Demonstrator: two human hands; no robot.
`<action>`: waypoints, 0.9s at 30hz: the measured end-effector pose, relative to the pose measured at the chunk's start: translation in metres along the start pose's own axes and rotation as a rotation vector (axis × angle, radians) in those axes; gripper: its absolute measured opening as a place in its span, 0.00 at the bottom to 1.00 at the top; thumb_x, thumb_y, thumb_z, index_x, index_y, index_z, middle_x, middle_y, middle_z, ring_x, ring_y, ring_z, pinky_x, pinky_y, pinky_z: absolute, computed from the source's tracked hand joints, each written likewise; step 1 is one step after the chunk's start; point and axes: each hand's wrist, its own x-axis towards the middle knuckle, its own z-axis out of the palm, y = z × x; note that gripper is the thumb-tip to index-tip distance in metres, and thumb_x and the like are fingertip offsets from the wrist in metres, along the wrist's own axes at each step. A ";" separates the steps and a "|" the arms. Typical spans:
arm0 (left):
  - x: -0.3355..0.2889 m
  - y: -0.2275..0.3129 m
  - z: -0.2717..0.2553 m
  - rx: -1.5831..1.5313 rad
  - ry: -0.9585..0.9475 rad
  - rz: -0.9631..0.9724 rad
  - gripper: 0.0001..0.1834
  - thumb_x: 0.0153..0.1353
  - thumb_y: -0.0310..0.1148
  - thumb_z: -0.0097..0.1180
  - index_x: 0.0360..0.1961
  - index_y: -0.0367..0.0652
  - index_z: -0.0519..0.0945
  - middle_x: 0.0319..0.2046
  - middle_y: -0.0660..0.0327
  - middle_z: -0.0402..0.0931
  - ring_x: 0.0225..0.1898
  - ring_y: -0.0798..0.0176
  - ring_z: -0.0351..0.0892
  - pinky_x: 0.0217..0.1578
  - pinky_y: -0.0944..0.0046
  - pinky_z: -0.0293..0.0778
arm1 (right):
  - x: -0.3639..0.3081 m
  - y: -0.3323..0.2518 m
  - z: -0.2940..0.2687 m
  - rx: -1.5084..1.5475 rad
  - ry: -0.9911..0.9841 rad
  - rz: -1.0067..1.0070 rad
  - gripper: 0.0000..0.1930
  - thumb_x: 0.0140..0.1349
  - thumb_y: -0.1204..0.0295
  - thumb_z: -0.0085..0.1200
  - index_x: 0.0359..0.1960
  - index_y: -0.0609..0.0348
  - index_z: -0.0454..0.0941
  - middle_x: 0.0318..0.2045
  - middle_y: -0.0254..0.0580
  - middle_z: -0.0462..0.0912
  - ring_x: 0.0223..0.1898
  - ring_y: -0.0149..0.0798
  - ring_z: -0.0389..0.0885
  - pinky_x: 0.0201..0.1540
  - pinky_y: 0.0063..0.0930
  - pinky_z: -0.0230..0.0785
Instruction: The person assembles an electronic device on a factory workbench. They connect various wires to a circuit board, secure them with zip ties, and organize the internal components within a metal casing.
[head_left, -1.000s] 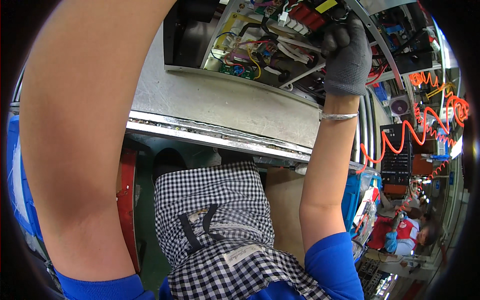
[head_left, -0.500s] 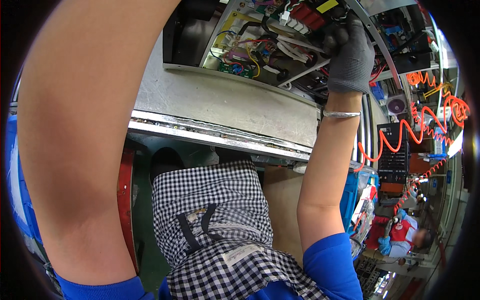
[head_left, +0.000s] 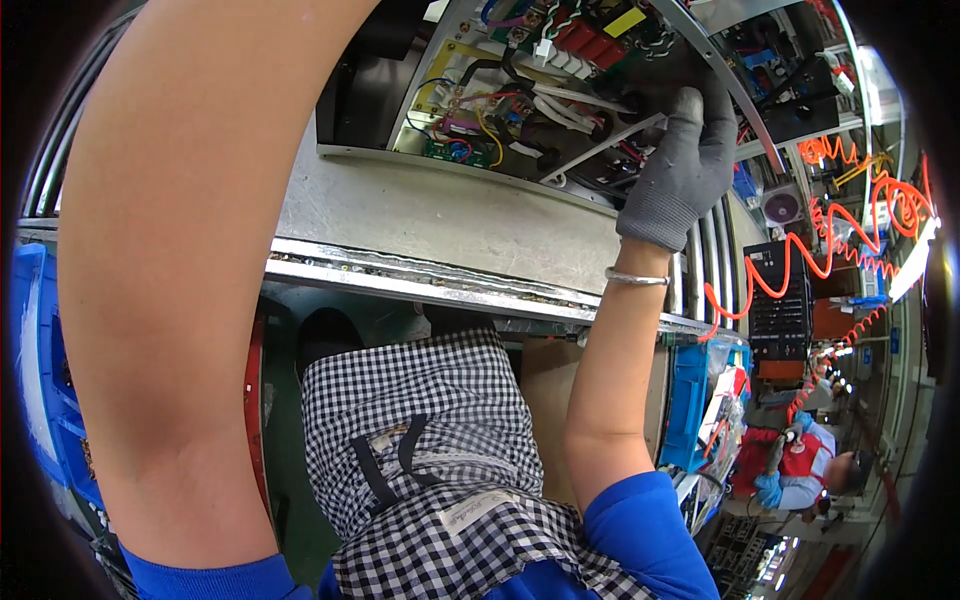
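My right hand (head_left: 682, 165), in a grey knit glove, is at the right end of an open metal equipment housing (head_left: 440, 155). Its thumb and fingers are stretched upward beside the metal side rail (head_left: 728, 75), and I see nothing held in them. Inside the housing lie a green circuit board (head_left: 465, 150), red components (head_left: 590, 42), thick white cables (head_left: 560, 108), a white connector (head_left: 543, 52) and thin coloured wires. A bare left forearm (head_left: 190, 250) runs up past the top edge, so my left hand is out of sight.
The housing rests on a metal worktop (head_left: 400, 215) with a grooved front edge. Metal rollers (head_left: 700, 280) continue to the right. Blue bins (head_left: 690, 400) stand on both sides. Orange coiled hoses (head_left: 780, 290) hang at right, and a person in a red vest (head_left: 795, 460) works farther off.
My right hand has drawn down and left, away from the red components, and its curled fingers have straightened. The view has shifted slightly.
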 end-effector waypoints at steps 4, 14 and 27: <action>-0.006 0.010 -0.003 0.028 -0.019 -0.077 0.19 0.67 0.45 0.50 0.39 0.40 0.84 0.23 0.60 0.81 0.18 0.68 0.70 0.19 0.65 0.66 | 0.005 0.006 -0.003 -0.238 -0.044 -0.147 0.16 0.71 0.69 0.52 0.56 0.65 0.77 0.41 0.39 0.83 0.33 0.24 0.78 0.32 0.19 0.71; -0.004 0.009 -0.002 -0.017 0.025 -0.112 0.18 0.67 0.45 0.50 0.43 0.43 0.84 0.20 0.63 0.80 0.15 0.68 0.69 0.13 0.66 0.63 | 0.009 -0.006 0.002 0.296 -0.250 0.405 0.21 0.73 0.66 0.49 0.64 0.57 0.69 0.24 0.32 0.78 0.16 0.20 0.65 0.17 0.16 0.55; -0.004 0.022 0.000 0.035 0.061 -0.209 0.17 0.63 0.45 0.55 0.36 0.42 0.86 0.17 0.61 0.78 0.13 0.66 0.68 0.13 0.64 0.63 | 0.024 0.001 0.020 0.379 -0.236 0.512 0.15 0.72 0.54 0.49 0.41 0.53 0.72 0.18 0.31 0.70 0.14 0.25 0.63 0.15 0.18 0.53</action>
